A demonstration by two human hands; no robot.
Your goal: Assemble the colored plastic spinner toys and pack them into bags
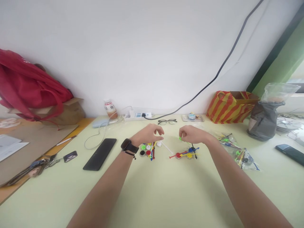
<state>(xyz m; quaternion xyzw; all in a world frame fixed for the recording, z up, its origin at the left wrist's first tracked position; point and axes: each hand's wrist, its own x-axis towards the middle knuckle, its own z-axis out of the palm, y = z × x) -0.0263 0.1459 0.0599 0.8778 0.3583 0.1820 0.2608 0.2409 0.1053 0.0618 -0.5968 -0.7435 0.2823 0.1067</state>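
My left hand (pixel 149 134), with a black watch on its wrist, hovers with thumb and fingers apart and nothing between them. Below it lie small round plastic discs, among them a red disc (pixel 148 152), a black disc (pixel 142 153) and a white disc (pixel 159 144). Beside these is a bundle of coloured plastic arrows (pixel 152 152). A white arrow (pixel 168 147) lies between the hands. My right hand (pixel 192 134) is closed in a pinch on a green plastic piece (pixel 180 138), mostly hidden by the fingers. Near it sit several arrow spinners (pixel 189 155), red, yellow, blue and black.
Bagged spinner parts (pixel 245 159) lie to the right, near a grey bag (pixel 262 122) and a striped bag (pixel 229 107). Glasses (pixel 167 121), a power strip (pixel 137 116) and a small tray (pixel 200 119) line the wall. A black phone (pixel 100 154) lies left.
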